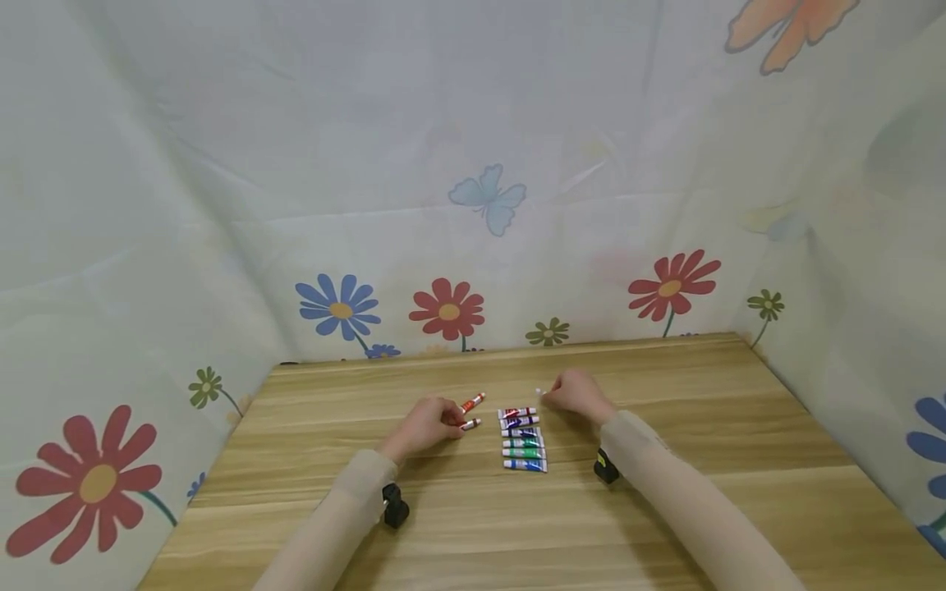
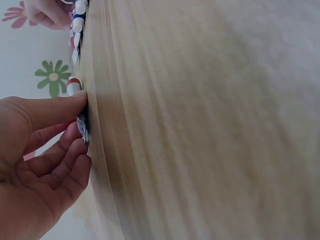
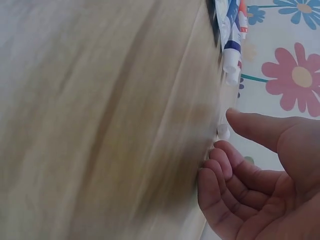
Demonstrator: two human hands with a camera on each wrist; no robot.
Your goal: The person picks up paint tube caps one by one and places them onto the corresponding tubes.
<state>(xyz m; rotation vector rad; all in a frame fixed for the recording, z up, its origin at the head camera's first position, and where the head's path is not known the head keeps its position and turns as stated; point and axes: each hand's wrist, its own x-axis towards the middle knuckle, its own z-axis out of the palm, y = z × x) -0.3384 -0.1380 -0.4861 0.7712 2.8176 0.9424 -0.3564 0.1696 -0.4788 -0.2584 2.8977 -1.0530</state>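
My left hand pinches a small paint tube with a white cap and a red band, low over the wooden table. In the left wrist view its thumb presses on the tube, and the fingers curl behind it. An orange paint tube lies just beyond that hand. My right hand is at the far side of the row, thumb and fingertips apart. Between them shows a small white cap; whatever is behind it is hidden by the fingers.
Several paint tubes in red, purple, blue and green lie in a row between the hands, including a green tube and a blue tube. A flower-printed curtain borders the wooden table at the back and sides.
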